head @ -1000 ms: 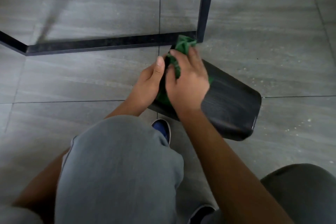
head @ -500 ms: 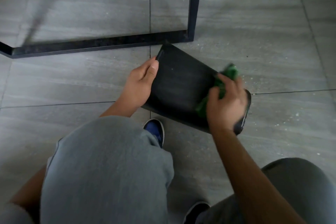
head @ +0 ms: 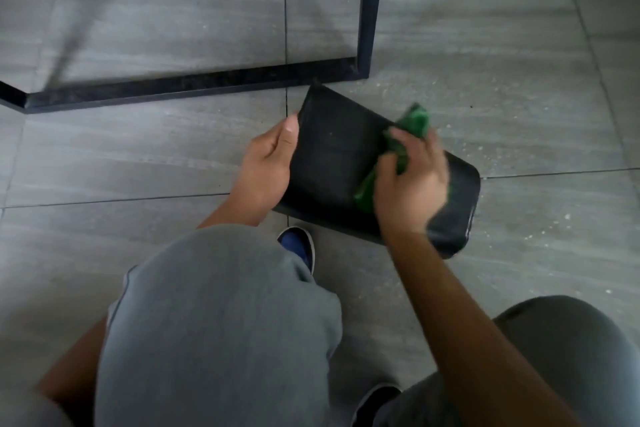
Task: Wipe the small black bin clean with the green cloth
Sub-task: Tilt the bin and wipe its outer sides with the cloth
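Note:
The small black bin (head: pixel 332 156) lies on its side on the grey tiled floor, one end toward the black frame and the other toward the right. My left hand (head: pixel 270 166) grips its left end, thumb on the upper face. My right hand (head: pixel 412 180) presses the crumpled green cloth (head: pixel 410 125) against the bin's upper face near the middle; the hand is blurred with motion. Part of the cloth is hidden under the palm.
A black metal furniture frame (head: pixel 194 83) runs along the floor just behind the bin, with an upright leg (head: pixel 370 10) at its corner. My grey-clad knees (head: pixel 221 322) and a blue shoe (head: pixel 298 246) fill the near foreground. Pale specks dot the floor at the right.
My right hand with the cloth swept from the bin's left end to its right end, and has now come back toward the middle. My left hand has kept its hold.

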Demonstrator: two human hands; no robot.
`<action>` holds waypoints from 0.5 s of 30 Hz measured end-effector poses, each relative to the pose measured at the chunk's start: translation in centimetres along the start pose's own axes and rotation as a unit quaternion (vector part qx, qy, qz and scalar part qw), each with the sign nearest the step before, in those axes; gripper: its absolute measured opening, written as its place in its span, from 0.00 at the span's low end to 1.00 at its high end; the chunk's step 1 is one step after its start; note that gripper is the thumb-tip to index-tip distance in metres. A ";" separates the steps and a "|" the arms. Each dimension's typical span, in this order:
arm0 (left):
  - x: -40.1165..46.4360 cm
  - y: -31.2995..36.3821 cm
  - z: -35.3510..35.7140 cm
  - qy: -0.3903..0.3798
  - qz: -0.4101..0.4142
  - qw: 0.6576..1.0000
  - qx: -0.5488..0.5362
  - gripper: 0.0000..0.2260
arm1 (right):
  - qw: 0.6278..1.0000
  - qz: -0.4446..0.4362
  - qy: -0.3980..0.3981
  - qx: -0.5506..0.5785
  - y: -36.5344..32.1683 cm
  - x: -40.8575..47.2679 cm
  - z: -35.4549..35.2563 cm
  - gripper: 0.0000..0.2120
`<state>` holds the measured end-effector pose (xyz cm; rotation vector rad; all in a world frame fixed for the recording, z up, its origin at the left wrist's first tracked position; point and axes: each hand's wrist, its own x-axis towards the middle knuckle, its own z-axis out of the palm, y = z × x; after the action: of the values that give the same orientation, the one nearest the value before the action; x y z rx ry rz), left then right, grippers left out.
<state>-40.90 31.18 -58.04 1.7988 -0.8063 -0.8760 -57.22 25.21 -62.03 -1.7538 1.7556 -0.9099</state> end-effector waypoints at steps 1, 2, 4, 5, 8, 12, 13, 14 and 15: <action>-0.1 0.0 0.1 0.002 0.008 1.000 0.005 0.15 | 0.997 -0.076 -0.007 0.018 -3.0 -1.1 1.6 0.18; -0.1 -0.2 0.0 0.003 0.018 1.000 0.007 0.17 | 0.989 -0.145 -0.024 0.035 -5.2 -2.2 2.9 0.17; 0.0 -0.6 -0.1 0.004 0.030 1.000 0.003 0.18 | 0.971 -0.231 -0.058 0.031 -6.4 -2.5 3.7 0.17; 0.0 -0.8 -0.1 0.000 0.033 0.999 0.010 0.18 | 0.971 -0.232 -0.058 0.017 -4.8 -2.0 3.3 0.17; 0.1 -1.5 -0.4 0.010 0.022 1.000 0.018 0.14 | 0.992 -0.105 -0.041 -0.050 3.8 0.1 -0.7 0.19; 0.7 -0.5 0.0 0.005 0.017 1.000 0.024 0.13 | 0.996 0.072 0.031 -0.032 3.9 1.5 -1.7 0.20; 0.7 -0.2 0.2 0.004 0.022 0.999 0.026 0.13 | 0.999 0.033 0.030 -0.011 1.1 0.5 -0.2 0.20; 0.7 -0.1 0.4 0.002 0.026 0.999 0.024 0.13 | 0.999 -0.040 0.019 0.012 -2.0 -0.9 1.3 0.19; 0.5 0.0 0.3 -0.002 0.021 1.000 0.014 0.13 | 0.992 -0.119 0.003 0.041 -4.8 -2.4 2.6 0.18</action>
<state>-40.93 30.66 -58.28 1.7993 -0.8597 -0.8451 -51.96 27.53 -60.45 -1.9364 1.5101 -1.0689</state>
